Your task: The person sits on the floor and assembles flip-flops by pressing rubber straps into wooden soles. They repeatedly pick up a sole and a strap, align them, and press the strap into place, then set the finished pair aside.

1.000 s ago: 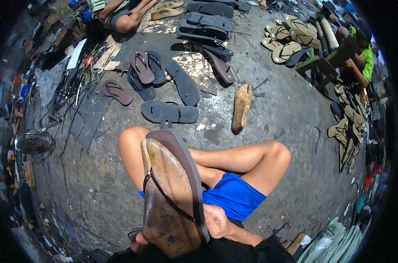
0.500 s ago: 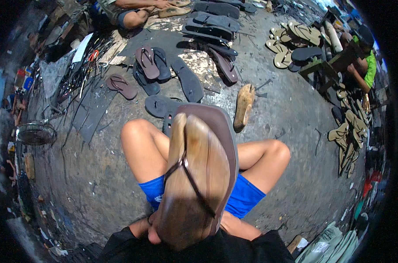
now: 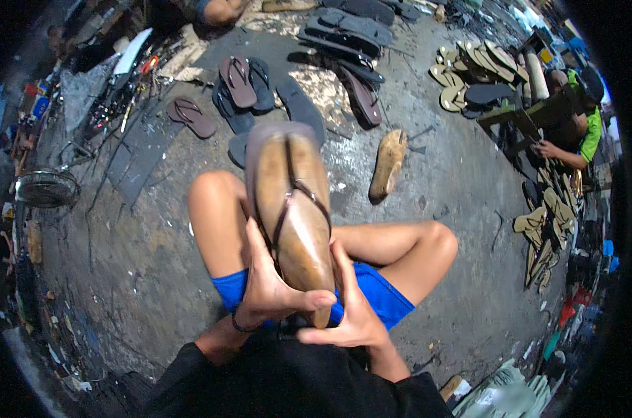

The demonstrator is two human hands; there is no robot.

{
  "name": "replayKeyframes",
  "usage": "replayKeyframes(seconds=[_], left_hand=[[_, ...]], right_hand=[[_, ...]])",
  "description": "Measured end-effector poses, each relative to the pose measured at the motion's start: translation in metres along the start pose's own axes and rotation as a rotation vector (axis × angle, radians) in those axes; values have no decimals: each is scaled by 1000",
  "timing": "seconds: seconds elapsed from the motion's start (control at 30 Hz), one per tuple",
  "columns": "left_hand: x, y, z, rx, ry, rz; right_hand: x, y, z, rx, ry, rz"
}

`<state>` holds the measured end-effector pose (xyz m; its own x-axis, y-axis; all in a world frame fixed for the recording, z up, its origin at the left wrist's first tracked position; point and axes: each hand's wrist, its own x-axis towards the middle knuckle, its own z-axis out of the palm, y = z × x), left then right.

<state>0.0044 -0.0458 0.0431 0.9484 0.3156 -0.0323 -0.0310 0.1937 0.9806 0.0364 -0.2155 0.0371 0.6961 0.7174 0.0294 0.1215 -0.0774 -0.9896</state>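
Left hand (image 3: pixel 270 289), right hand (image 3: pixel 359 317) — both hands gripping wooden last (image 3: pixel 306 254) in brown sandal (image 3: pixel 279 132).

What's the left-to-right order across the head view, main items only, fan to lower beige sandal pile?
Caged fan → lone brown flip-flop → strapped wooden last → loose wooden last → lower beige sandal pile.

Round fan (image 3: pixel 48 189), plastic-looking bundle (image 3: pixel 509 386) (pale green, crumpled), co-worker's bright green sleeve (image 3: pixel 591 138)
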Motion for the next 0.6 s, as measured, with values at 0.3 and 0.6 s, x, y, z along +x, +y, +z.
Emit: replayKeyframes(seconds=[0.3,0.6], left_hand=[[7,11,-15,782,-176,104],[-65,-15,5,127,-506,-425]], right_hand=[[-27,19,17,1419,502,122],[-76,-10,20,1605,766,257]])
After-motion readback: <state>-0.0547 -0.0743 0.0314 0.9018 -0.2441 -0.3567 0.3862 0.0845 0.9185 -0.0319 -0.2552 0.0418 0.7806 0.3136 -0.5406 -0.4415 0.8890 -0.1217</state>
